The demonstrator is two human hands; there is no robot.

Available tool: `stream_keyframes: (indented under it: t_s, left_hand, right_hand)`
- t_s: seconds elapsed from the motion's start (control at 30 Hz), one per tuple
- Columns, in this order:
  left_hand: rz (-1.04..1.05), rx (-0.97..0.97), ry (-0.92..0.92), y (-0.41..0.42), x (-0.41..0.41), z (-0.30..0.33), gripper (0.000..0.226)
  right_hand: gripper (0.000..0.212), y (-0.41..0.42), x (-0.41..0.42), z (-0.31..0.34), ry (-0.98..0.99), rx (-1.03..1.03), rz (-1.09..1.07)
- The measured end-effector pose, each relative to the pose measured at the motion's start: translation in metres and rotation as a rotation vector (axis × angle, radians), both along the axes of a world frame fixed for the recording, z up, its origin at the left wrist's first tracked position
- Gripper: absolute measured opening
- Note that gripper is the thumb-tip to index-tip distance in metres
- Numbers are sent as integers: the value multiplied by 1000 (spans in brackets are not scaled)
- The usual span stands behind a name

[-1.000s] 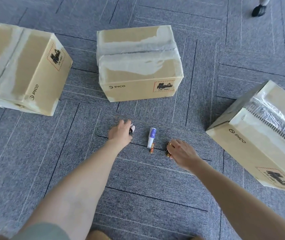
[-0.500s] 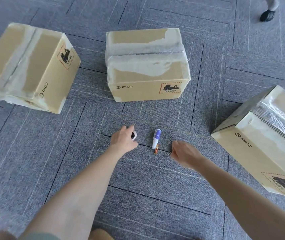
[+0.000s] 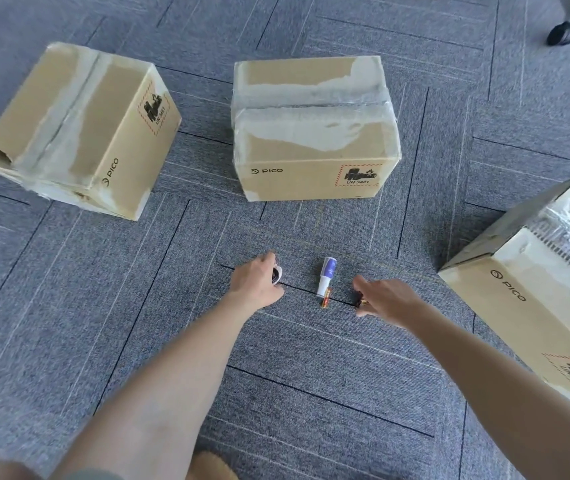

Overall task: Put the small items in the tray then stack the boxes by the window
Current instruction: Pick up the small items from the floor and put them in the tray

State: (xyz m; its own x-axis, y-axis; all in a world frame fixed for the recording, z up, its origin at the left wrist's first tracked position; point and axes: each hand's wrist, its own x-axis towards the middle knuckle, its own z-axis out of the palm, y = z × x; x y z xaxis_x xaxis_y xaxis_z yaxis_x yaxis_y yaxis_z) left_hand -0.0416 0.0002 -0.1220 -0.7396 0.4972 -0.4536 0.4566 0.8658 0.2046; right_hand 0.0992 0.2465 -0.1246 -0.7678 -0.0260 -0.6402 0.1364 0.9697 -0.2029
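We reach both arms down to the grey carpet [image 3: 68,306]. Our left hand [image 3: 254,284] curls its fingers around a small white ring-shaped item [image 3: 277,274] with a dark centre, resting on the floor. Our right hand [image 3: 385,297] pinches a small dark and gold item [image 3: 361,302], mostly hidden under the fingers, so we cannot tell what it is. Between the hands a white and purple tube [image 3: 326,276] lies on the carpet, and a small orange battery [image 3: 326,300] lies touching its near end; neither hand touches them. Three taped cardboard boxes ring the spot: the left box [image 3: 82,133] well apart, the middle box [image 3: 314,133] straight ahead beyond the tube, the right box [image 3: 536,289] tilted near our right forearm. A dark shoe [image 3: 561,32] of another person shows at the far right.
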Motion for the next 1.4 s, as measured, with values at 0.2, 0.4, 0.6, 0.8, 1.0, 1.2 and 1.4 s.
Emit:
stream_keyframes:
  t_s: [0.2,0.4,0.6,0.8,1.0,1.2,1.4]
  left_hand:
    - [8,5,-5,1,2,-4,59]
    - [6,14,-24,-2,0,-4,60]
    - [0,24,-26,-3,-1,-4,58]
    - [12,22,-30,-6,1,-3,57]
    - [-9,1,-18,-4,1,-3,51]
    - [-20,-8,-16,-4,1,-3,53]
    - [-11,-9,-49,-3,-1,-4,50]
  right_hand:
    - [34,-1,1,-3,9,77,160]
    - [47,-27,-5,-2,226,41,344]
    - [52,-38,-8,-2,292,-21,385]
    - [41,-44,-13,-20,402,-30,346]
    - [36,-50,-22,-17,433,-4,375]
    - [32,-48,-24,-23,449,6,421]
    - [34,-60,-27,-8,330,-37,111]
